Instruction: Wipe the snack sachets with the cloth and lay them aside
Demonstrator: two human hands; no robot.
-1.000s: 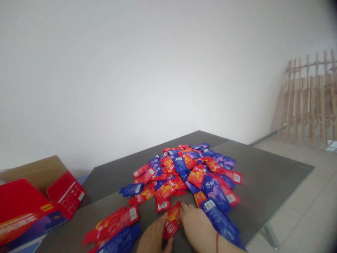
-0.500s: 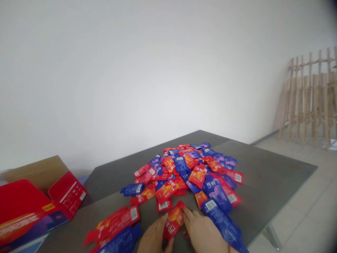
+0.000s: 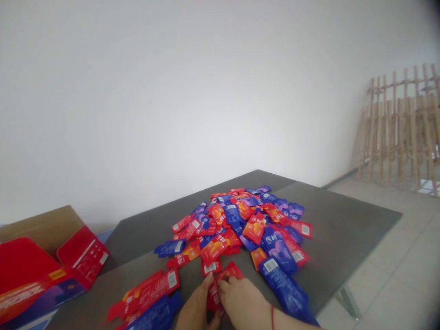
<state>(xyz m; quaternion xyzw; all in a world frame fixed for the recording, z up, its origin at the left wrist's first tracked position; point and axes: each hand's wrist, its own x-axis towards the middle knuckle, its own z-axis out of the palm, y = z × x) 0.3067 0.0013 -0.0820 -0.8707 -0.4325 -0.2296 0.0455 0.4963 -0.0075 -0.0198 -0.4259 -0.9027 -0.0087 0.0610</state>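
A heap of red and blue snack packets [image 3: 240, 224] lies on a dark grey table [image 3: 343, 229]. At the near edge, my left hand [image 3: 196, 309] and my right hand [image 3: 242, 303] meet over one red packet [image 3: 220, 286]. Both hands pinch it, the left on its left side, the right covering its lower right part. Its top end, showing orange print, pokes out beyond my fingers. A long blue packet [image 3: 285, 291] lies just right of my right hand. Red packets [image 3: 151, 288] and a blue one [image 3: 156, 316] lie left of my left hand.
An open red and blue carton [image 3: 41, 279] sits at the left beside a brown cardboard box [image 3: 44, 227]. A white wall stands behind the table. A wooden lattice [image 3: 398, 128] leans against the wall at the right, over tiled floor [image 3: 395, 284].
My hands have closed in together over the red packet, covering more of it. The view has shifted slightly to the right.
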